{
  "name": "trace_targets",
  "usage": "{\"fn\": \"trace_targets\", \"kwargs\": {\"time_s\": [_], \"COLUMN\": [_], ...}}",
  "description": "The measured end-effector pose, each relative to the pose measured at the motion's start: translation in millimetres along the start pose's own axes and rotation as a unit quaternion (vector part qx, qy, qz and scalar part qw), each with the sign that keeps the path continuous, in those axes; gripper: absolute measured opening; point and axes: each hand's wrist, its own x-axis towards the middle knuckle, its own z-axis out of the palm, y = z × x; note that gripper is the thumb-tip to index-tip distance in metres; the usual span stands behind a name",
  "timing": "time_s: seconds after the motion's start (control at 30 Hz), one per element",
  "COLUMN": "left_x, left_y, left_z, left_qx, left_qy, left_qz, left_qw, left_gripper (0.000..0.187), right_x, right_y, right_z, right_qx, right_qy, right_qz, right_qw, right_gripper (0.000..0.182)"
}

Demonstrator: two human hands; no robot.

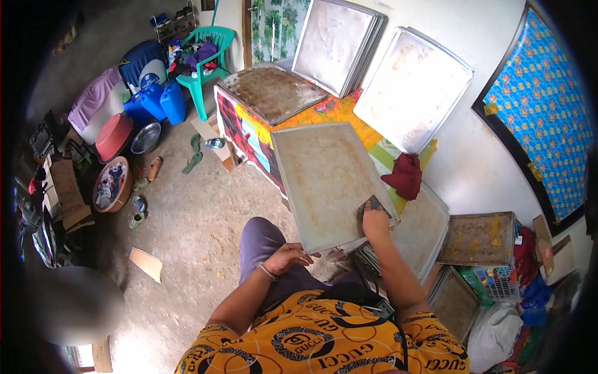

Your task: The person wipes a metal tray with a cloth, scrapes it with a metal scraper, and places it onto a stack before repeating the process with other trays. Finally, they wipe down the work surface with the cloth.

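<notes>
A large flat metal baking tray [324, 174] lies tilted in front of me, its far part over the cloth-covered table [349, 115] and its near edge by my lap. Brownish stains mark its surface. At its near left corner, my left hand [289, 257] grips the rim, fingers partly hidden below the edge. My right hand [375, 224] is closed round a dark flat scraper-like piece [372, 203], pressed to the tray near its right edge. A crumpled dark red cloth [405, 177] lies just beyond the tray's right side.
A stained tray [274, 93] lies flat on the table. Stacked trays [336, 43] and another tray [414, 87] lean against the wall. More trays [476, 240] stand at right. A green chair [205, 62], blue jugs [163, 103] and a laundry basin [112, 184] are at left.
</notes>
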Motion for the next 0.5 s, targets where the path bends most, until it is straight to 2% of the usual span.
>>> {"fn": "trace_targets", "kwargs": {"time_s": [0.13, 0.23, 0.3, 0.33, 0.4, 0.47, 0.5], "left_x": [-1.8, 0.1, 0.4, 0.5, 1.0, 4.1, 2.3], "left_y": [0.6, 1.4, 4.1, 4.3, 2.4, 0.8, -3.2], "left_z": [-0.4, 1.6, 3.7, 4.4, 3.7, 0.5, -0.3], "left_qx": [0.008, 0.006, 0.007, 0.007, -0.002, -0.011, -0.017], "left_qy": [0.005, 0.02, 0.012, 0.01, 0.006, 0.014, 0.024], "left_qz": [-0.003, -0.018, -0.012, -0.01, -0.012, -0.011, -0.013], "left_qw": [1.0, 1.0, 1.0, 1.0, 1.0, 1.0, 0.999], "left_gripper": [0.031, 0.032, 0.031, 0.031, 0.032, 0.034, 0.036], "right_x": [-0.3, 21.4, 36.1, 43.0, 51.3, 58.2, 56.0], "right_y": [15.4, 65.6, 100.2, 116.3, 140.5, 155.0, 155.8], "right_z": [-29.5, -27.7, -27.7, -31.4, -36.8, -45.3, -47.6], "right_qx": [0.056, 0.192, 0.253, 0.356, 0.539, 0.689, 0.716], "right_qy": [-0.024, 0.001, 0.153, 0.134, 0.106, 0.093, 0.108], "right_qz": [0.024, 0.022, 0.035, 0.106, 0.224, 0.305, 0.308], "right_qw": [0.998, 0.981, 0.955, 0.919, 0.805, 0.651, 0.617], "right_gripper": [0.038, 0.034, 0.035, 0.035, 0.035, 0.036, 0.037]}}
